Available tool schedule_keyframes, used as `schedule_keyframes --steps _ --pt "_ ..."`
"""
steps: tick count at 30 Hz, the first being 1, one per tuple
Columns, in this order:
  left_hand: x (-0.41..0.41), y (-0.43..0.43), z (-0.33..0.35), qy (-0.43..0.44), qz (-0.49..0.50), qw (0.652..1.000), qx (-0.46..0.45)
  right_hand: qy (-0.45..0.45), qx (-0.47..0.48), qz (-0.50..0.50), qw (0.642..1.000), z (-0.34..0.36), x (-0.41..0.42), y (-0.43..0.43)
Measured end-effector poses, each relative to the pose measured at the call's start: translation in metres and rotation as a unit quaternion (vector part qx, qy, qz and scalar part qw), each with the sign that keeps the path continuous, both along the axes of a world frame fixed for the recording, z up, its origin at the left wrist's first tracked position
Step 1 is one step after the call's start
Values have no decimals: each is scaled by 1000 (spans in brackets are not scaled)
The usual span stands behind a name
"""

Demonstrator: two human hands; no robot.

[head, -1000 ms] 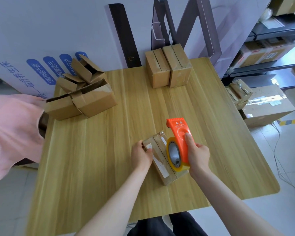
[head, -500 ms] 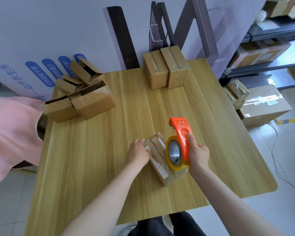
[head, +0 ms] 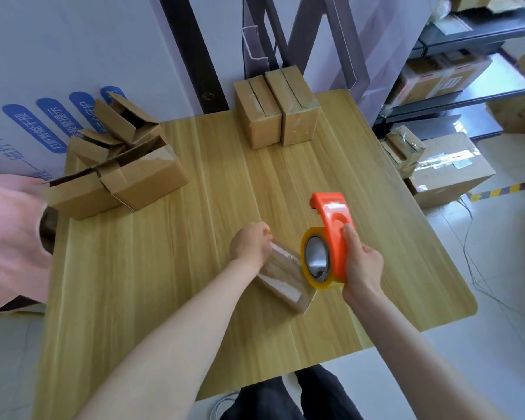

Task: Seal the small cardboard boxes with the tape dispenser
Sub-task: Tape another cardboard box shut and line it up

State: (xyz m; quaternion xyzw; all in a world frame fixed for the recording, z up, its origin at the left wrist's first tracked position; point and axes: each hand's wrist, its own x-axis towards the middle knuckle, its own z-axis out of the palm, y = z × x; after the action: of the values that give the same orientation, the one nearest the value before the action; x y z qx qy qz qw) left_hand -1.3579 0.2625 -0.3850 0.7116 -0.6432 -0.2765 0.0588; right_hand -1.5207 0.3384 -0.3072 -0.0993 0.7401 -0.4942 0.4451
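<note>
Left hand (head: pixel 249 245) fingers curl over a small cardboard box (head: pixel 282 277) on the surface (head: pixel 164 268); right hand (head: pixel 361 265) fingers grip an orange tape dispenser (head: pixel 331 237).

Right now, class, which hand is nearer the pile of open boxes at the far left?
Left. The left hand grips the small box, on the pile's side; the right hand holds the tape dispenser beyond that box, farther from the open boxes.

The left grip (head: pixel 250 245) holds one end of a small box (head: pixel 282 278) on the table (head: pixel 164 268); the right grip (head: pixel 362 265) holds an orange tape dispenser (head: pixel 334 225) just beside it.
</note>
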Motion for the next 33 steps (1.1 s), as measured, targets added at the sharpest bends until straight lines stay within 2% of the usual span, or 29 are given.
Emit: schedule_keyframes --steps 3,6,9,11,14,20,25,29,33 --pt "29 6 -7 9 157 986 -54 1 -24 -41 999 9 -13 2" --pt "51 9 -14 71 289 953 -56 7 -21 -50 998 14 -17 1" --pt "47 8 -15 183 348 920 -11 4 -7 -53 999 16 -11 -2" --pt "39 5 -13 261 387 884 31 6 0 -48 999 15 -5 -4" --pt "30 2 -7 348 403 843 74 4 1 -34 999 14 3 -8" --pt "19 -16 -16 381 398 831 71 6 5 -12 1000 6 12 -23" --pt "30 -93 -13 382 410 826 58 4 13 23 1000 -6 5 -61" --pt "44 -170 -6 366 402 838 50 2 17 63 998 -20 -8 -118" --pt "48 -240 1 308 376 874 33 -3 6 100 995 -28 -16 -185"
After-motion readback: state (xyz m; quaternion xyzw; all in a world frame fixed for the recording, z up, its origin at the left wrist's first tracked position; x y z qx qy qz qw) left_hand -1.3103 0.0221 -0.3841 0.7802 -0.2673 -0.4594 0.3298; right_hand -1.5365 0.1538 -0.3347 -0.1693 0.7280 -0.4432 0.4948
